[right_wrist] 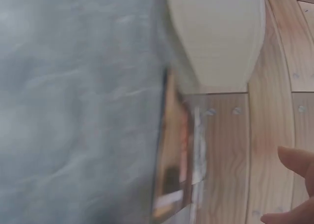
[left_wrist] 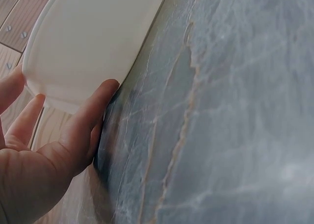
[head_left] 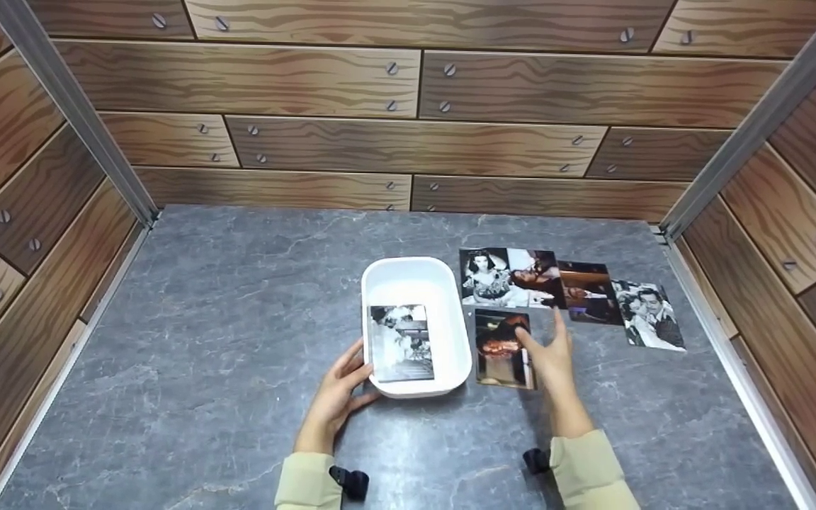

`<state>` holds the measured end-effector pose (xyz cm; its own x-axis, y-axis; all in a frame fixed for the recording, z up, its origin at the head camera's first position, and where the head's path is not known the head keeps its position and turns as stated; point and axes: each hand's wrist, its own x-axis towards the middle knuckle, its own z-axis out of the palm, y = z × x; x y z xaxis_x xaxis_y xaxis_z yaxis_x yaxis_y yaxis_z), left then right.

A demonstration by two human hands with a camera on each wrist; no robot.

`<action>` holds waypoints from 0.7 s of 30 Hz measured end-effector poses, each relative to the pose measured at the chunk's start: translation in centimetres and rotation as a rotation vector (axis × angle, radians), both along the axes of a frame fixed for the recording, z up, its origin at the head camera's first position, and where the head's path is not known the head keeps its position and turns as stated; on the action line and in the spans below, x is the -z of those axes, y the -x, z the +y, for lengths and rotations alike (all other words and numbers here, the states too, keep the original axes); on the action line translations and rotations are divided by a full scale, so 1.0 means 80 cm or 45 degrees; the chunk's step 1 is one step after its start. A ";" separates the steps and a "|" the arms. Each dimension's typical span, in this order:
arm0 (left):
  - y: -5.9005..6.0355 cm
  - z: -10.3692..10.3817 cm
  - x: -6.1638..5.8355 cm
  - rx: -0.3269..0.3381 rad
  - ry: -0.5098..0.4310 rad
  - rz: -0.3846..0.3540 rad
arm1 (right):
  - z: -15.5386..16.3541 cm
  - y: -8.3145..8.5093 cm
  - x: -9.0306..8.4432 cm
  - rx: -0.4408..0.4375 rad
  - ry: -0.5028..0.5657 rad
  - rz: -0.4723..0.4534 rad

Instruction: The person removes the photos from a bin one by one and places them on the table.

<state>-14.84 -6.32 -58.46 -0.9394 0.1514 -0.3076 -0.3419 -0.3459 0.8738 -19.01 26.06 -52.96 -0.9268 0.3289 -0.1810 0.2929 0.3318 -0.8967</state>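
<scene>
White tray (head_left: 418,283) sits near the middle of the grey marbled surface (head_left: 224,340), with one black-and-white photo (head_left: 401,343) lying flat inside it at the end nearest me. My left hand (head_left: 337,397) reaches in from below with the forearm angled up toward the tray's near left corner; the fingers are loosely spread, and the thumb and fingertips touch the tray's outer wall without curling over the rim. From the left wrist view, my thumb (left_wrist: 91,111) lies straight along the tray's (left_wrist: 93,37) rounded corner. My right hand (head_left: 550,354) hovers just right of the tray, palm turned inward, fingers straight and relaxed, holding nothing. It is above the right edge of a colour photo (head_left: 500,348) that lies on the surface just beside the tray. Beyond that, a row of four more photos (head_left: 571,290) lies along the surface, overlapping each other at the edges.
</scene>
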 end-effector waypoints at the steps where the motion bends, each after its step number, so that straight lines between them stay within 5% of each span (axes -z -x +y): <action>1: 0.000 0.000 -0.001 0.000 0.004 -0.004 | -0.004 0.002 -0.003 0.007 0.031 0.031; 8: 0.000 0.001 -0.003 -0.002 0.021 -0.025 | -0.051 0.015 -0.010 -0.087 0.135 0.213; 21: -0.001 -0.001 -0.003 0.005 -0.010 0.001 | -0.141 0.010 -0.002 -0.401 0.011 0.352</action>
<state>-14.76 -6.39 -58.18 -0.9390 0.1576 -0.3056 -0.3425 -0.3514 0.8713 -19.84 14.80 -52.77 -0.9960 0.0213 0.0871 -0.0737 0.3592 -0.9304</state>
